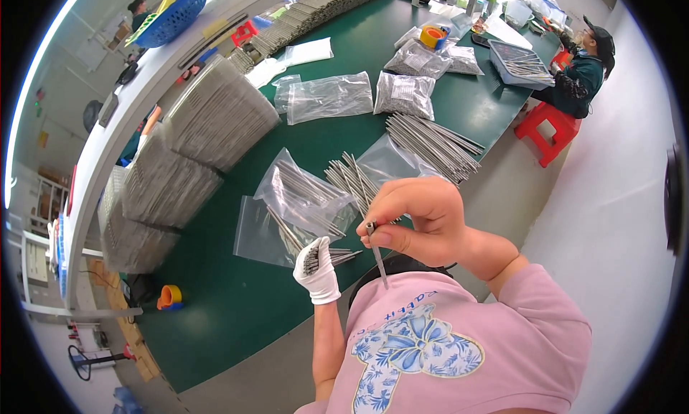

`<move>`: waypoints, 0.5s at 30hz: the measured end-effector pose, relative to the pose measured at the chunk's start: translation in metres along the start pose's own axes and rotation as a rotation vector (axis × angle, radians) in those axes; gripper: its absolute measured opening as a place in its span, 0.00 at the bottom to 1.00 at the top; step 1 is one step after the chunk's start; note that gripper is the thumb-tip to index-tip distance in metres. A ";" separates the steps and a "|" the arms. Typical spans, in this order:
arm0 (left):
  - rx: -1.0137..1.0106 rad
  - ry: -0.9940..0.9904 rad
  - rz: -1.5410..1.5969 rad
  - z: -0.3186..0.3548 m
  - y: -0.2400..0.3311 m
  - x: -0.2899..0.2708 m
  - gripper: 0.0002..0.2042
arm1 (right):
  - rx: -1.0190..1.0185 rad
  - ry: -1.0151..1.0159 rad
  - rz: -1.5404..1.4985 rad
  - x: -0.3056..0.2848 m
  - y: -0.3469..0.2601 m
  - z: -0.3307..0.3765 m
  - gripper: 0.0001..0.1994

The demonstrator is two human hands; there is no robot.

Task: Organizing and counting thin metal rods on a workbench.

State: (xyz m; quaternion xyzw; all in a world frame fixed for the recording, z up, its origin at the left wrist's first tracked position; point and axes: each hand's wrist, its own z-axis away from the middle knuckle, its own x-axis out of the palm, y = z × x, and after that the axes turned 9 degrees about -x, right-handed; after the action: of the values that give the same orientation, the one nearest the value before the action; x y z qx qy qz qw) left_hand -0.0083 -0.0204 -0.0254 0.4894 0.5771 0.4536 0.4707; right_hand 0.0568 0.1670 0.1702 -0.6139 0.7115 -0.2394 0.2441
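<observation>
Your gloved left hand [316, 269] is closed around a bundle of thin metal rods [331, 257] above the green table [237, 306]. Your bare right hand [420, 220] pinches one single rod [377, 259], pointing down, just beside the bundle.

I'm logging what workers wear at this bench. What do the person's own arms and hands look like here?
The left hand wears a white knit glove that ends at the wrist; the forearm below it is bare. The right hand is ungloved, with a short pink sleeve at the upper arm.
</observation>
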 end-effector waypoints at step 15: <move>0.026 -0.002 0.004 0.006 0.005 0.000 0.05 | 0.012 -0.008 0.076 0.001 -0.006 0.007 0.05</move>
State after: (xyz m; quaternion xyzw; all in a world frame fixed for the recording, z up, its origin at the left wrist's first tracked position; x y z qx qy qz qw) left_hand -0.0021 -0.0198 -0.0208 0.4973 0.5816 0.4463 0.4640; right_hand 0.0653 0.1651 0.1687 -0.5860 0.7319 -0.2315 0.2595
